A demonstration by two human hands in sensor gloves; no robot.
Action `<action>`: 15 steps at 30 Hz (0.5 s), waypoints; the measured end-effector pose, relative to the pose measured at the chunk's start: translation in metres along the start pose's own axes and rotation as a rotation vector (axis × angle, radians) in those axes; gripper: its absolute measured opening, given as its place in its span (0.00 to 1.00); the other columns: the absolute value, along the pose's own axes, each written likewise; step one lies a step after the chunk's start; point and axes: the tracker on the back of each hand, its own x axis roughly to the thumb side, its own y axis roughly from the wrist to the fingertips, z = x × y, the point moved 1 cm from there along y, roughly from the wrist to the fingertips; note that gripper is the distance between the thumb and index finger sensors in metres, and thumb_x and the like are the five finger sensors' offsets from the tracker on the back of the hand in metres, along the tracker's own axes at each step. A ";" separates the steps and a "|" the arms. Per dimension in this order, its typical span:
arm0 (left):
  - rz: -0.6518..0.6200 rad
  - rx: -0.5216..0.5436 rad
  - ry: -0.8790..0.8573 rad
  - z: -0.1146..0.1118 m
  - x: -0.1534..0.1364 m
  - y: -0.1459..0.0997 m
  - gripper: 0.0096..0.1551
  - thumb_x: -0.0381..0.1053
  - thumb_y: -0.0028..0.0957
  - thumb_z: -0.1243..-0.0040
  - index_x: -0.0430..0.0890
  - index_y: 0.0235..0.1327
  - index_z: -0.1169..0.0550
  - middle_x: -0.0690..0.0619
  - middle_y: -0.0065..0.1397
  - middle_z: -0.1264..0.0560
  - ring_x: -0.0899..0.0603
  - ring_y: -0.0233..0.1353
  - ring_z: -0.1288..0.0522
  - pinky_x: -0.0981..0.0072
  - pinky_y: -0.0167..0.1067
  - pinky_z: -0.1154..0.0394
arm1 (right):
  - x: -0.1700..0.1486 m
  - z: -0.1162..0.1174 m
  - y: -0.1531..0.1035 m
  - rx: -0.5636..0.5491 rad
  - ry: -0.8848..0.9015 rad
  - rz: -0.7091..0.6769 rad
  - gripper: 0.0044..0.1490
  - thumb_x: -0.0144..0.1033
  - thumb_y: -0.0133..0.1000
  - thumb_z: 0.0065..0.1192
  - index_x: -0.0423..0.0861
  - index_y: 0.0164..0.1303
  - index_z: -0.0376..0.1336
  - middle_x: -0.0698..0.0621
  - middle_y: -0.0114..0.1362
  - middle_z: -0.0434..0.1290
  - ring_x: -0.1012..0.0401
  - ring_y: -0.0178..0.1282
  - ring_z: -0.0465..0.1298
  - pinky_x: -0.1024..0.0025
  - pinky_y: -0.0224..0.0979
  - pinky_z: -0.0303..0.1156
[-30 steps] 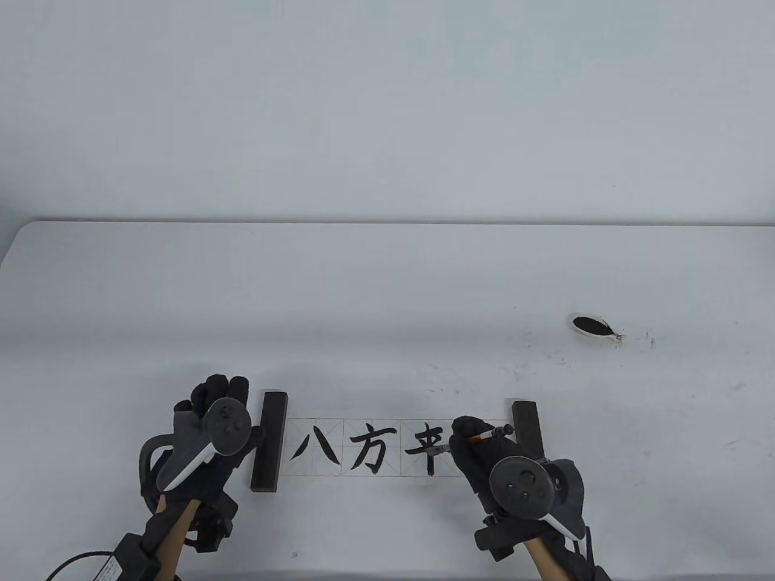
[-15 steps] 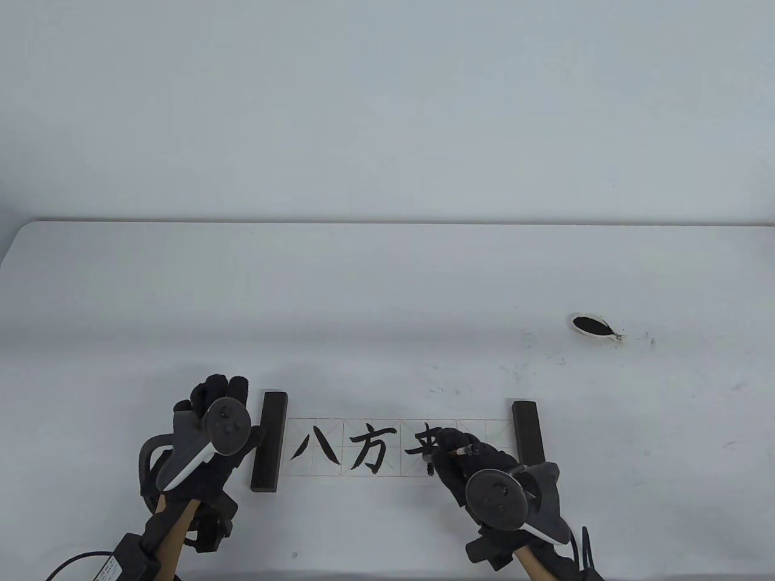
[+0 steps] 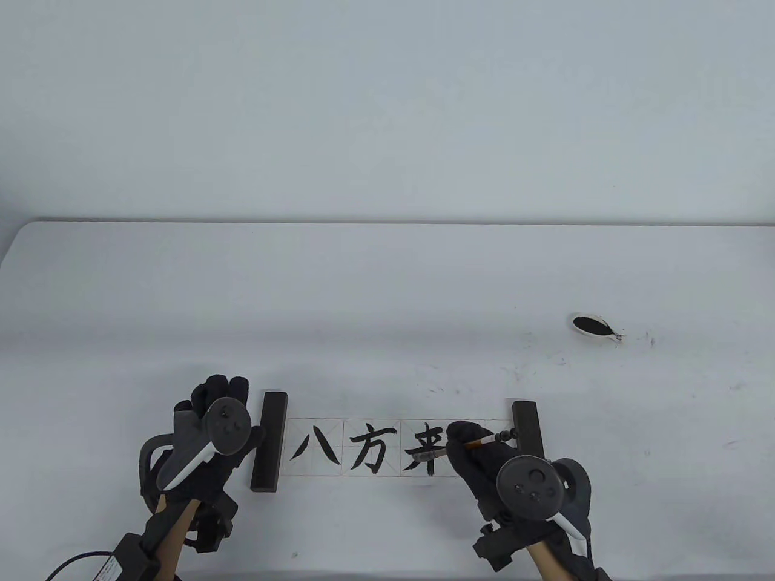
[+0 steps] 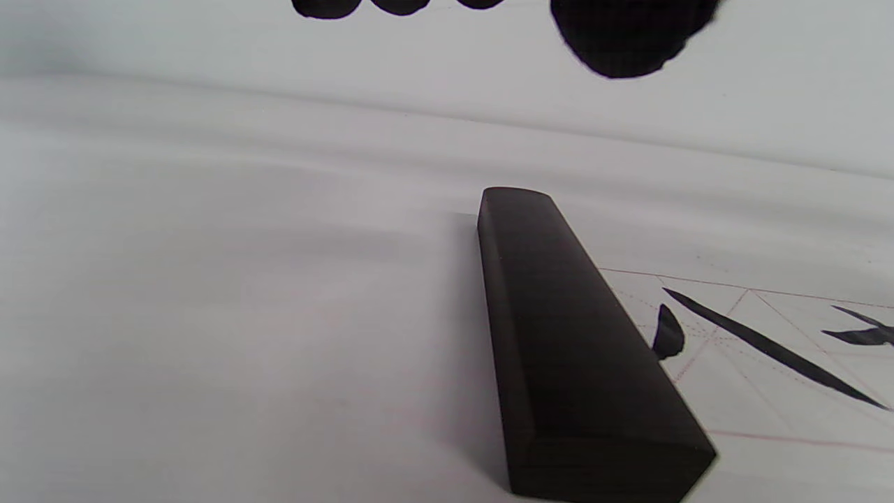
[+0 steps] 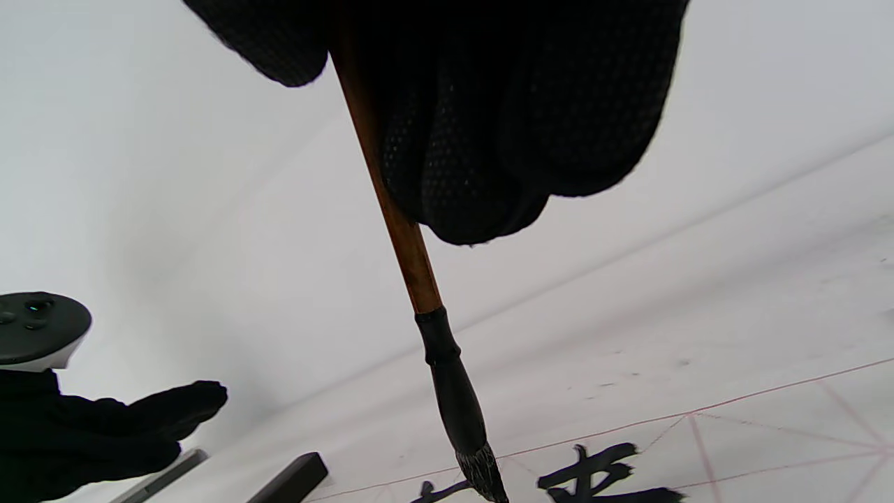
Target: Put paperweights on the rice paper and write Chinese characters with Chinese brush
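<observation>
A rice paper strip (image 3: 396,426) with red grid squares lies near the table's front edge, with three black characters on it. A dark paperweight (image 3: 268,440) lies on its left end and another paperweight (image 3: 525,426) on its right end. My right hand (image 3: 463,440) grips a brown-handled brush (image 5: 408,244). The black brush tip (image 5: 482,475) meets the paper at the third character (image 3: 427,451). My left hand (image 3: 212,417) rests flat on the table just left of the left paperweight (image 4: 559,335), fingers straight, holding nothing.
A small white ink dish (image 3: 593,325) with black ink sits at the right, ringed by ink specks on the table. The fourth grid square, by the right paperweight, is mostly hidden under my right hand.
My right hand swept down-left with the brush, then came back to the right. The third character has gained a lower-left stroke. The left hand has stayed still.
</observation>
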 end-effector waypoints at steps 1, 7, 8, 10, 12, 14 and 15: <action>0.000 -0.001 0.001 0.000 0.000 0.000 0.51 0.65 0.58 0.55 0.55 0.89 0.60 0.44 0.93 0.61 0.33 0.92 0.58 0.42 0.84 0.61 | -0.001 0.000 0.000 0.001 -0.028 0.004 0.28 0.45 0.66 0.52 0.38 0.66 0.65 0.41 0.59 0.79 0.53 0.51 0.82 0.63 0.52 0.79; -0.001 0.001 0.002 0.000 0.000 0.000 0.51 0.65 0.58 0.55 0.55 0.89 0.60 0.45 0.93 0.61 0.33 0.92 0.57 0.42 0.84 0.61 | -0.001 0.006 0.002 0.035 -0.042 0.001 0.29 0.45 0.66 0.52 0.38 0.68 0.64 0.40 0.62 0.78 0.52 0.54 0.81 0.61 0.54 0.79; -0.002 0.000 0.003 0.000 0.000 0.000 0.51 0.65 0.58 0.55 0.55 0.89 0.60 0.45 0.93 0.61 0.33 0.92 0.57 0.42 0.84 0.61 | -0.001 0.007 0.002 0.048 -0.054 0.002 0.29 0.44 0.66 0.52 0.38 0.68 0.64 0.40 0.62 0.78 0.52 0.54 0.81 0.61 0.55 0.79; -0.003 0.000 0.004 0.000 0.000 0.000 0.51 0.65 0.58 0.55 0.55 0.89 0.60 0.44 0.93 0.61 0.33 0.92 0.57 0.42 0.84 0.61 | -0.001 0.009 0.002 0.067 -0.078 0.009 0.29 0.44 0.66 0.52 0.38 0.68 0.64 0.40 0.62 0.78 0.52 0.54 0.81 0.61 0.55 0.79; -0.003 0.000 0.004 0.000 0.000 0.000 0.51 0.65 0.58 0.55 0.55 0.89 0.60 0.44 0.93 0.61 0.33 0.92 0.57 0.42 0.84 0.61 | -0.001 0.008 0.003 0.070 -0.094 0.010 0.28 0.44 0.66 0.52 0.38 0.68 0.64 0.40 0.61 0.78 0.52 0.53 0.81 0.61 0.54 0.79; -0.003 0.001 0.003 0.000 0.000 0.000 0.51 0.65 0.58 0.55 0.55 0.89 0.60 0.44 0.93 0.61 0.33 0.92 0.58 0.42 0.84 0.61 | -0.002 0.006 0.002 0.079 -0.106 0.020 0.28 0.44 0.66 0.52 0.38 0.67 0.65 0.40 0.61 0.78 0.52 0.53 0.82 0.61 0.54 0.79; -0.003 0.001 0.003 0.000 0.000 0.000 0.51 0.65 0.58 0.55 0.55 0.89 0.60 0.45 0.93 0.61 0.33 0.92 0.57 0.42 0.84 0.61 | -0.002 0.005 0.002 0.082 -0.117 0.024 0.28 0.44 0.66 0.52 0.38 0.66 0.65 0.40 0.60 0.78 0.52 0.52 0.82 0.61 0.53 0.79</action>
